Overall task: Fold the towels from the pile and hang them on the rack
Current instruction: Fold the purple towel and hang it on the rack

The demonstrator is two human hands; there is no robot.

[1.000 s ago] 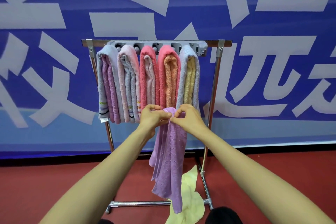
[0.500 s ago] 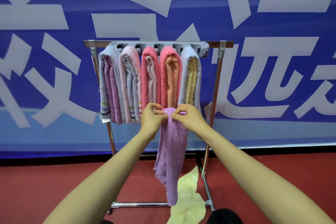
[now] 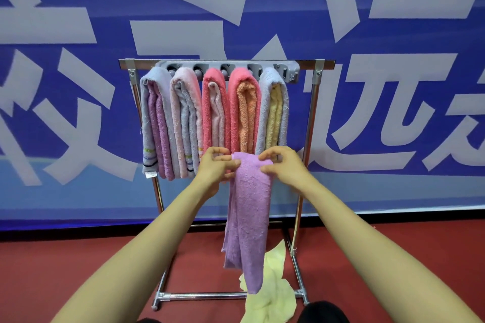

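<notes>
Blue banner (image 3: 78, 102) w/ big white characters fills the back, red floor (image 3: 65, 265) below it. Metal rack (image 3: 312, 113) stands in front, w/ a grey holder strip (image 3: 286, 71) along its top bar. Five folded bundles hang from the strip side by side, L to R: grey-over-purple towels (image 3: 157, 126), pink-over-grey towels (image 3: 185, 123), coral-over-pink towels (image 3: 215, 113), coral-over-orange towels (image 3: 244, 113), grey-over-yellow towels (image 3: 273, 110).

L hand (image 3: 215, 165) is raised level w/ the bundles' lower ends, fingers curled, pinching the top L corner of the purple towel (image 3: 249, 204). That towel hangs in the air btwn both hands, in front of the rack's middle. It is folded lengthwise into a narrow strip, and its bottom end dangles near the rack's bottom bar. R hand (image 3: 284, 165) pinches the top R corner, thumb & fingers curled onto the cloth.

Yellow towel (image 3: 273, 299) lies crumpled on the floor at the rack's base, partly hidden by the purple towel's tip.
</notes>
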